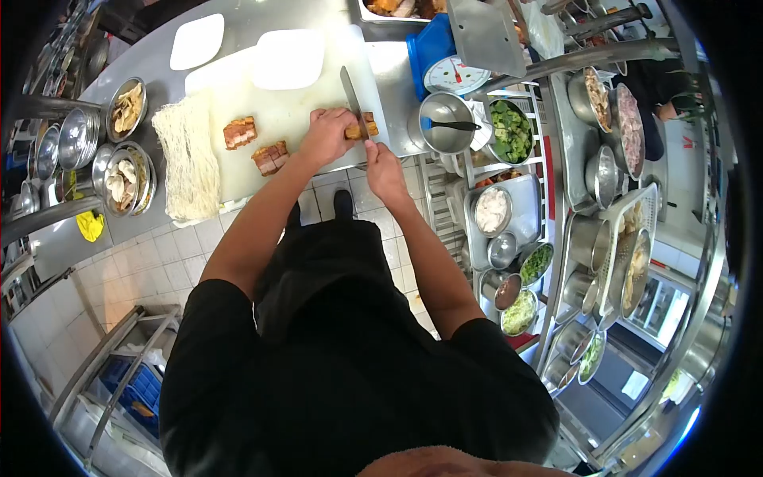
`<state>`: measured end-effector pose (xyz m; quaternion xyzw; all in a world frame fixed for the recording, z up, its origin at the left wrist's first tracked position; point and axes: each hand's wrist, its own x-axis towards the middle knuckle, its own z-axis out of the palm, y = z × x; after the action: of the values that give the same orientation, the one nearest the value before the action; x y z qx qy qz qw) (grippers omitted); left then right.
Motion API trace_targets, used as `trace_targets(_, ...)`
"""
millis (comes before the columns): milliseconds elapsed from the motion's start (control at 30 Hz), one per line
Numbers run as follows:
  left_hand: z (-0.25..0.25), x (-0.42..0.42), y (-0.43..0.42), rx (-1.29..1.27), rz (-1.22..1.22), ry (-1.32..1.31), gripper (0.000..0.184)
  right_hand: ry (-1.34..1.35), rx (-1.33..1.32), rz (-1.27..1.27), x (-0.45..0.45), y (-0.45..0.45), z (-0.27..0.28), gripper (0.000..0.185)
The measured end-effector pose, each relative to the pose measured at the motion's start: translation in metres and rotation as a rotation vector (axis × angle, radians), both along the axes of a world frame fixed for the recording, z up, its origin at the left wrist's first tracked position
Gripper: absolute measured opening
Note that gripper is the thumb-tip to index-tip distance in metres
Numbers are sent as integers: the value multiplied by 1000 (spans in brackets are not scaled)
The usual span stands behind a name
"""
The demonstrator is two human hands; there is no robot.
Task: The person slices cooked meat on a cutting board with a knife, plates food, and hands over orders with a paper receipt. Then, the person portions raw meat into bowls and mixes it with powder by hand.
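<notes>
On the board [278,111], meat [371,126] long side-to-side; left fingers [342,119] clamped on it; right fingers [383,159] round forward-pointing knife [350,91]

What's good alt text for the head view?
Seen from above, a person's right hand holds a knife across a piece of browned meat that the left hand steadies on a white cutting board. Two more meat pieces lie to its left, then pale noodle-like strands; a blue scale stands right of the board.
</notes>
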<state>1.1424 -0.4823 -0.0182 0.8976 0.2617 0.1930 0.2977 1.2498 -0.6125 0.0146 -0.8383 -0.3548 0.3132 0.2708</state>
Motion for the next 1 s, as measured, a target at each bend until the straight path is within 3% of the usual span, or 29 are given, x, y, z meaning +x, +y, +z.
trace_targets(200,8,-17,10,60,-62,32,33,75,-9,-72,-8,-28,49,50)
trace_targets(400,8,-11,14,45,-97,87,31,114,-47,-88,-26,-62,39,50)
trace_targets(533,5,-8,11,8,-78,60,30,199,-158,-79,-20,-68,61,49)
trace_targets(667,2,-7,10,4,-79,51,29,245,-180,-112,-23,-66,56,48)
trace_targets(767,3,-6,17,11,-72,58,28,55,19,-36,-27,-45,-1,48)
trace_targets(833,2,-7,7,-2,-63,57,28,30,4,-58,-31,-19,-10,48)
trace_targets(1000,4,-9,9,5,-63,39,29,130,38,-137,-13,-18,10,50)
